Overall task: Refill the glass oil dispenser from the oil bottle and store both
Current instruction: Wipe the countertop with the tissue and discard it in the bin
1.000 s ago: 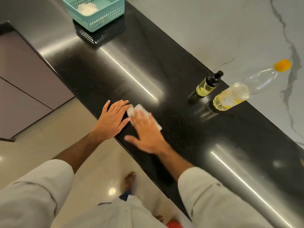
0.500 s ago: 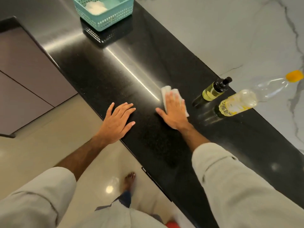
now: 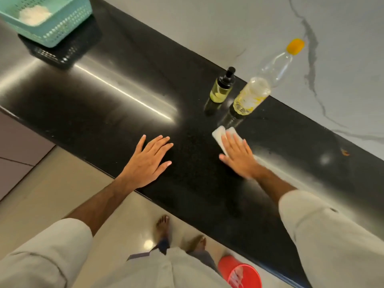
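Since the earlier frame the right hand [image 3: 236, 154] has slid its white folded cloth [image 3: 223, 136] along the black tabletop [image 3: 104, 113], from just left of the glass oil dispenser [image 3: 221, 86] to a spot in front of the oil bottle [image 3: 261, 88], nearer the front edge. The left hand [image 3: 148, 159] has stayed flat by that edge.

The right hand's fingers [image 3: 232, 142] lie straight and slightly spread on the cloth, pressing it down rather than gripping it; this looks like wiping around the two containers. The left hand's fingers [image 3: 160, 144] are also straight and apart, holding nothing, probably bracing the person while the other arm reaches.

The dispenser stands upright against the marble wall [image 3: 207, 28], partly full of yellow oil with its black pump top on. The bottle stands just beside it to the right, orange cap [image 3: 295, 45] on, holding only a little oil. Both are beyond the right fingertips, near but not touched; the bottle's base is closest to the cloth. Neither appears stored yet. A teal basket [image 3: 62, 26] sits well apart at far left.
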